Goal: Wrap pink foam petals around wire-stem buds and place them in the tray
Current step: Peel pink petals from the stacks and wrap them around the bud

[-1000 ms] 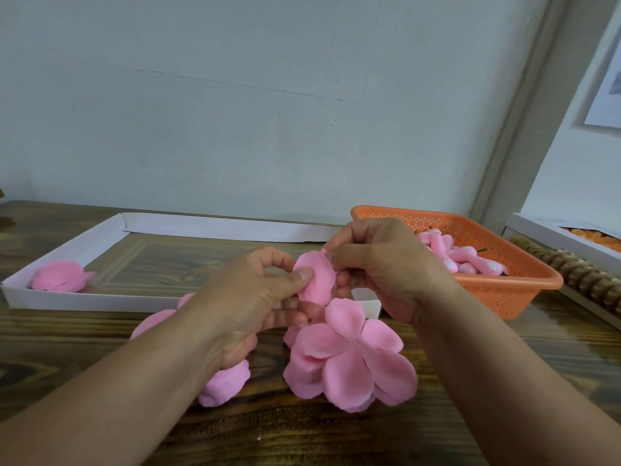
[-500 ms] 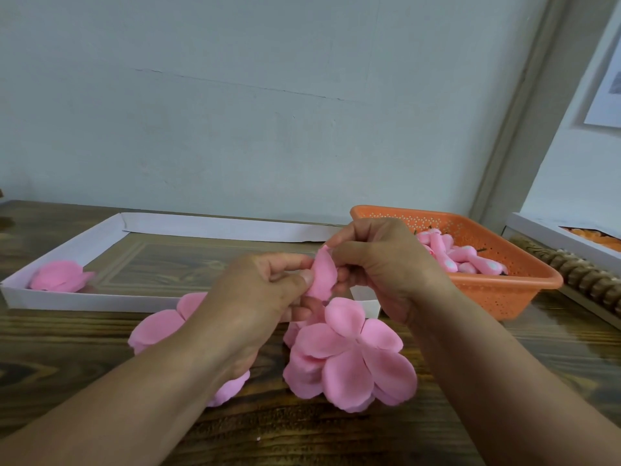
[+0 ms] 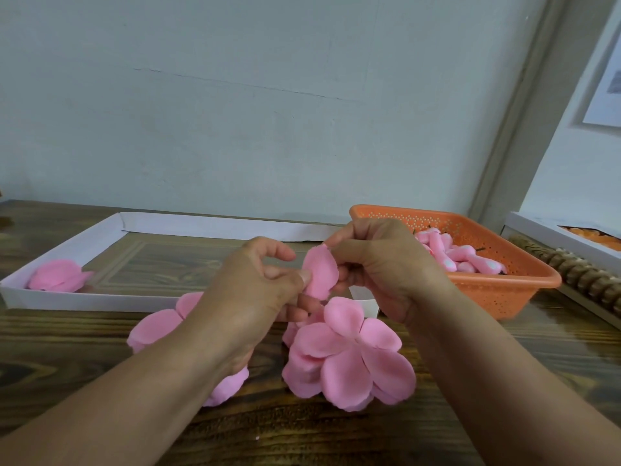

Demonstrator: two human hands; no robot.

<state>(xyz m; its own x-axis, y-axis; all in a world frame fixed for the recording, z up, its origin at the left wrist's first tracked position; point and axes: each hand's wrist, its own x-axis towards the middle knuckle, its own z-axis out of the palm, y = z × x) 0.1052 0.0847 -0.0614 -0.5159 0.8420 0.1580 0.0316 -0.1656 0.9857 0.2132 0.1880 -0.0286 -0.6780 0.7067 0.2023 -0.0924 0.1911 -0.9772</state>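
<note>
A pink foam petal piece (image 3: 321,275) is held upright between both hands, above the table's middle. My left hand (image 3: 255,290) pinches its left edge with thumb and fingers. My right hand (image 3: 379,264) grips its top and right side; the bud and wire stem are hidden inside the fingers. Below lies a flat stack of five-lobed pink petals (image 3: 349,358). Another petal piece (image 3: 158,327) lies under my left forearm. The white tray (image 3: 100,301) behind holds one finished pink flower (image 3: 57,275) at its left end.
An orange perforated basket (image 3: 497,297) at the right holds several pink wire-stem buds (image 3: 457,255). A white box with orange pieces (image 3: 571,237) and a brown ribbed rail (image 3: 578,270) stand at the far right. The wall is close behind the wooden table (image 3: 67,358).
The petal has turned from nearly edge-on to a broader face between the fingers. My left thumb shifted on its edge. Both hands stay in the same place.
</note>
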